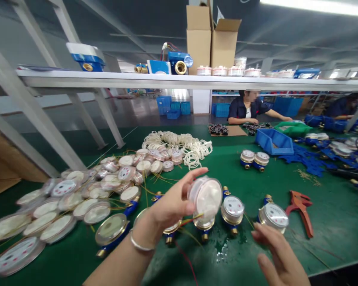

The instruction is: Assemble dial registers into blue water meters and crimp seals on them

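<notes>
My left hand (174,200) grips a round water-meter register (209,198) by its edge, tilted with its white underside showing and thin wires trailing from it. It is held over a row of blue water-meter bodies with brass ends, and partly hides one of them. To the right stands a meter (232,210) with a printed dial on top. Another meter (273,216) sits further right. My right hand (277,254) is just in front of it, fingers apart, with nothing in it. Left of my wrist lies a meter body (112,230) with a clear top.
A heap of registers (92,190) with loose wires covers the left side. White rings (173,141) are piled behind. At right lie orange pliers (300,210) and a blue bin (274,141). A shelf (167,80) crosses above the green table. A co-worker (247,107) sits opposite.
</notes>
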Motion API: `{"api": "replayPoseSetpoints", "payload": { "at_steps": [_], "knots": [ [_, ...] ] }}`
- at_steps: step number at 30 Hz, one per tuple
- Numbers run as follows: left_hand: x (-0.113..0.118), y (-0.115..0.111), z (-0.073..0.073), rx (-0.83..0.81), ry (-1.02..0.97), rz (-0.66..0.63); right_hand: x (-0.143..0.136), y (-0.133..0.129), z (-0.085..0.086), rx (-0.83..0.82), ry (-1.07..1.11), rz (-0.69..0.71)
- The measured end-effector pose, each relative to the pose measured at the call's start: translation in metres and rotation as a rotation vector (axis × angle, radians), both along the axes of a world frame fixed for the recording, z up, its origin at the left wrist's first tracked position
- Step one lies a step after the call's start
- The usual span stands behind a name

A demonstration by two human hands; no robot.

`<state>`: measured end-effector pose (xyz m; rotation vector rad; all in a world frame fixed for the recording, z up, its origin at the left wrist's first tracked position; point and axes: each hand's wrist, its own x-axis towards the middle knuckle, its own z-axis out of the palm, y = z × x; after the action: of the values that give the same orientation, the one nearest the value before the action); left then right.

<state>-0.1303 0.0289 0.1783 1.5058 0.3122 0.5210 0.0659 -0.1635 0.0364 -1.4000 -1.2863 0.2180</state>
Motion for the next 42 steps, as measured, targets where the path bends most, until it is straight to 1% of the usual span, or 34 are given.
{"api": "replayPoseSetpoints", "payload": {
  "at_steps": [1,3,5,6,8,10,13,15,17,20,23,25,27,29,30,32,35,37,39,40,42],
  "knots": [
    [0.011,-0.013,-0.011,-0.180,-0.103,-0.089,-0.001,0.004,0.012,0.003,0.070,0.055],
    [0.033,-0.036,-0.036,-0.443,-0.203,-0.226,0.000,0.009,0.032,0.011,0.219,0.162],
    [0.050,-0.053,-0.057,-0.619,-0.227,-0.327,0.004,0.013,0.046,0.017,0.386,0.269],
    [0.057,-0.060,-0.065,-0.688,-0.237,-0.364,0.006,0.014,0.051,0.016,0.464,0.330],
    [0.067,-0.069,-0.076,-0.806,-0.268,-0.432,0.011,0.013,0.058,0.026,0.593,0.431],
    [0.072,-0.076,-0.080,-0.907,-0.295,-0.491,0.014,0.011,0.063,0.014,0.659,0.505],
    [0.074,-0.086,-0.078,-1.026,-0.284,-0.528,0.011,0.005,0.067,-0.055,0.714,0.567],
    [0.073,-0.095,-0.073,-1.080,-0.270,-0.518,0.005,0.003,0.068,-0.088,0.796,0.556],
    [0.072,-0.102,-0.069,-1.110,-0.264,-0.491,-0.002,0.003,0.067,-0.050,0.892,0.496],
    [0.069,-0.106,-0.069,-1.103,-0.231,-0.455,-0.010,0.005,0.065,0.060,1.033,0.395],
    [0.064,-0.100,-0.076,-1.064,-0.147,-0.399,-0.013,0.008,0.067,0.089,1.228,0.304],
    [0.060,-0.091,-0.079,-0.999,-0.095,-0.296,-0.015,0.009,0.071,0.092,1.355,0.252],
    [0.054,-0.080,-0.077,-0.903,-0.068,-0.139,-0.016,0.009,0.078,0.093,1.464,0.237],
    [0.049,-0.070,-0.068,-0.808,-0.059,-0.021,-0.019,0.009,0.083,0.093,1.548,0.272],
    [0.046,-0.067,-0.061,-0.767,-0.064,-0.001,-0.020,0.009,0.085,0.084,1.580,0.305],
    [0.042,-0.065,-0.047,-0.673,-0.085,-0.031,-0.024,0.010,0.087,0.052,1.619,0.371],
    [0.038,-0.073,-0.032,-0.480,-0.103,-0.067,-0.028,0.011,0.086,0.000,1.621,0.438],
    [0.038,-0.081,-0.029,-0.367,-0.085,-0.074,-0.030,0.012,0.084,-0.001,1.607,0.479],
    [0.038,-0.088,-0.031,-0.310,-0.044,-0.080,-0.032,0.013,0.083,0.004,1.591,0.510],
    [0.037,-0.091,-0.034,-0.288,-0.022,-0.067,-0.032,0.013,0.082,0.002,1.582,0.510],
    [0.036,-0.093,-0.041,-0.188,0.007,0.018,-0.033,0.013,0.082,-0.022,1.561,0.478]
  ]
}}
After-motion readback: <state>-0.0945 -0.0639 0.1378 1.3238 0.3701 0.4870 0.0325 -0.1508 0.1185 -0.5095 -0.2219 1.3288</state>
